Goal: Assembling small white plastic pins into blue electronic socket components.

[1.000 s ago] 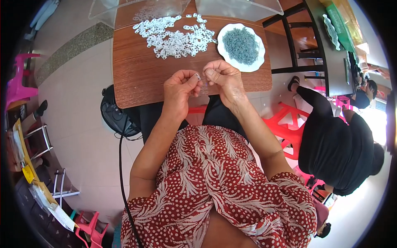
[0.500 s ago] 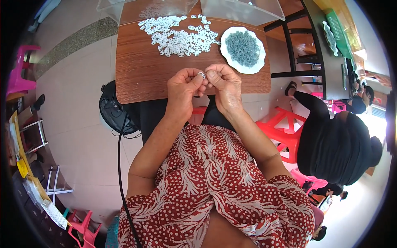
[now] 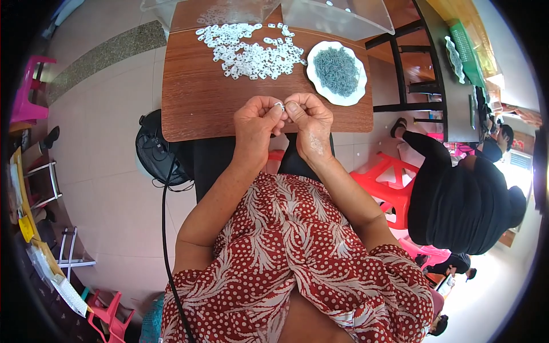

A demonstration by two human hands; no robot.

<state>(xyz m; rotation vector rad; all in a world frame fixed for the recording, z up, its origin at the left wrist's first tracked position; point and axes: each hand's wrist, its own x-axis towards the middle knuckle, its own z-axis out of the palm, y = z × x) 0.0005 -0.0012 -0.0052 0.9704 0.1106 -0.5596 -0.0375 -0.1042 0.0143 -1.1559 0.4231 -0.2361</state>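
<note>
Over the near edge of the brown wooden table (image 3: 197,106), my two hands meet, fingertips almost touching. My left hand (image 3: 254,119) is closed, with a small white plastic piece (image 3: 279,106) pinched between thumb and fingers. My right hand (image 3: 312,118) is also closed, thumb against forefinger, right beside that piece; whatever it grips is hidden. Beyond my hands lies a loose heap of small white pieces with holes (image 3: 257,62). Right of the heap, a white scalloped plate (image 3: 345,102) carries a mound of thin grey pieces resembling screws (image 3: 337,71).
Clear plastic bins (image 3: 337,20) stand along the table's far edge. A black bag (image 3: 163,151) is left of the table, and a black cable (image 3: 166,228) runs down past my left arm. To the right are a red stool (image 3: 389,180) and a person in black (image 3: 466,200).
The view has shifted slightly. Both hands stay pinched together in nearly the same place, the white piece still in my left fingers.
</note>
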